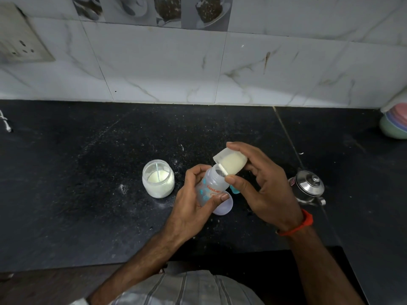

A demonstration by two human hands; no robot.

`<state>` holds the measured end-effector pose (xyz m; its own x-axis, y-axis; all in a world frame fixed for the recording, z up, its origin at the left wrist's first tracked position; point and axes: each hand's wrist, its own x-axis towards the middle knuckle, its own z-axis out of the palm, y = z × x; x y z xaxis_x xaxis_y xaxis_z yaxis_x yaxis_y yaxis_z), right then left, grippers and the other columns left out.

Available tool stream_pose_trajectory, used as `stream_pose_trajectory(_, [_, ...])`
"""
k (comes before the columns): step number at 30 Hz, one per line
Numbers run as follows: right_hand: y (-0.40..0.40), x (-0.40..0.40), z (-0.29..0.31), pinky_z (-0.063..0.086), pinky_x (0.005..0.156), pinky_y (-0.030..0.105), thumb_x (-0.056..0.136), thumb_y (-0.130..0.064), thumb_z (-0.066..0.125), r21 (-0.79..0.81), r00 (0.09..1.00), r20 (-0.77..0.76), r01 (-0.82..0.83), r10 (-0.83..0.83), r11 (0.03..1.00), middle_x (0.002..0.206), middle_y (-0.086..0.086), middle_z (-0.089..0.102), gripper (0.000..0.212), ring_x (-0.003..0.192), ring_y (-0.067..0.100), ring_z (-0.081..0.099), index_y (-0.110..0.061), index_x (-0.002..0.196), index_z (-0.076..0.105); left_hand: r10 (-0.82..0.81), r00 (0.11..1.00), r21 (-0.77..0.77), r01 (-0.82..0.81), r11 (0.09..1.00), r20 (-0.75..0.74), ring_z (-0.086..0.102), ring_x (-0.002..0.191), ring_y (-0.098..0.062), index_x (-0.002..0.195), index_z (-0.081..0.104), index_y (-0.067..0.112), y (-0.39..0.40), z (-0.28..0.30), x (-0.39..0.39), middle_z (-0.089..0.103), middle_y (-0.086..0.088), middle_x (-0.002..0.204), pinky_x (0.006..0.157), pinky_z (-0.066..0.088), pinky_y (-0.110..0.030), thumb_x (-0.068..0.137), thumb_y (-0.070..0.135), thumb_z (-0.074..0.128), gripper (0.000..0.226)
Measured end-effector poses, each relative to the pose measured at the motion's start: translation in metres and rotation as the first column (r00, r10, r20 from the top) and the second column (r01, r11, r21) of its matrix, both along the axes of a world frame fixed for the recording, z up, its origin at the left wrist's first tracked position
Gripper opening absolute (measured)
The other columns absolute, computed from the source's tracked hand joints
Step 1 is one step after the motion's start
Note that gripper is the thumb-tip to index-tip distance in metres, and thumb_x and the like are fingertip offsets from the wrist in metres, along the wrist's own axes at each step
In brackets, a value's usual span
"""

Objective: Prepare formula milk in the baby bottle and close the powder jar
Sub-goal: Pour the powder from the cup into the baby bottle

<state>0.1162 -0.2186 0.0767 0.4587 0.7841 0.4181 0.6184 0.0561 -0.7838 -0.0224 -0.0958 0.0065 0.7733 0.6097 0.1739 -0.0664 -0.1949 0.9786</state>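
My left hand (193,205) grips a clear baby bottle (211,188) with orange and blue print, tilted, its open mouth toward the right. My right hand (264,188) holds a small translucent cup (231,162) of pale powder tipped on its side against the bottle's mouth. The open glass powder jar (158,178) stands on the counter to the left of the bottle, with white powder and a thin scoop handle inside. A round translucent lid (224,205) lies flat on the counter under the bottle.
The black stone counter (88,172) carries spilled powder around the jar. A steel lidded pot (308,188) stands right of my right hand. A blue piece (234,189) shows behind the bottle. Stacked coloured bowls (395,124) sit at the far right by the tiled wall.
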Motion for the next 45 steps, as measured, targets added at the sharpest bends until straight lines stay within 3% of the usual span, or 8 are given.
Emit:
stream_pose_trajectory(13, [-0.004,-0.005,0.003,0.051,0.106,0.050,0.092,-0.019,0.072,0.014,0.997,0.070,0.023,-0.024,1.000,0.146,0.004,0.056,0.053,0.138,0.023,0.053,-0.009,0.141,0.055,0.001,1.000,-0.001,-0.001,1.000,0.017,0.067,0.120,-0.012,0.132,0.043,0.037,-0.003,0.003,-0.001,0.063,0.021,0.130,0.091,0.061,-0.034,0.083,0.038,0.081,0.062])
stream_pose_trajectory(25, [-0.006,-0.009,0.007,0.050,0.109,0.047,0.093,-0.015,0.071,-0.033,0.991,0.131,0.025,-0.021,0.999,0.148,0.006,0.055,0.053,0.140,0.018,0.051,-0.006,0.143,0.054,-0.003,1.000,0.006,0.003,1.000,0.019,0.067,0.120,-0.016,0.133,0.044,0.034,-0.004,0.001,-0.002,0.063,0.018,0.129,0.092,0.060,-0.037,0.083,0.038,0.081,0.062])
stream_pose_trajectory(30, [-0.007,-0.012,0.009,0.043,0.117,0.043,0.094,-0.013,0.068,-0.071,0.984,0.178,0.015,-0.002,0.997,0.152,0.007,0.052,0.053,0.146,0.017,0.045,-0.008,0.145,0.052,-0.016,1.000,-0.009,0.017,1.000,0.017,0.067,0.121,-0.018,0.134,0.043,0.031,-0.005,0.001,-0.002,0.064,0.016,0.130,0.092,0.061,-0.042,0.083,0.041,0.081,0.064])
stream_pose_trajectory(35, [-0.007,-0.013,0.012,0.038,0.120,0.037,0.097,-0.009,0.062,-0.100,0.979,0.201,-0.010,0.030,0.995,0.156,0.009,0.047,0.052,0.148,0.017,0.041,-0.007,0.148,0.050,-0.021,1.000,-0.002,0.021,1.000,0.010,0.067,0.119,-0.013,0.133,0.043,0.036,-0.006,0.002,-0.003,0.063,0.019,0.129,0.090,0.061,-0.036,0.083,0.042,0.080,0.064])
stream_pose_trajectory(45, [-0.007,-0.014,0.012,0.036,0.122,0.038,0.098,0.002,0.057,-0.096,0.976,0.214,-0.030,0.050,0.995,0.161,0.009,0.040,0.054,0.152,0.017,0.035,-0.007,0.150,0.046,-0.023,1.000,-0.012,0.023,1.000,0.012,0.068,0.117,-0.010,0.132,0.043,0.038,-0.007,0.006,-0.001,0.064,0.024,0.128,0.091,0.061,-0.037,0.083,0.041,0.080,0.061])
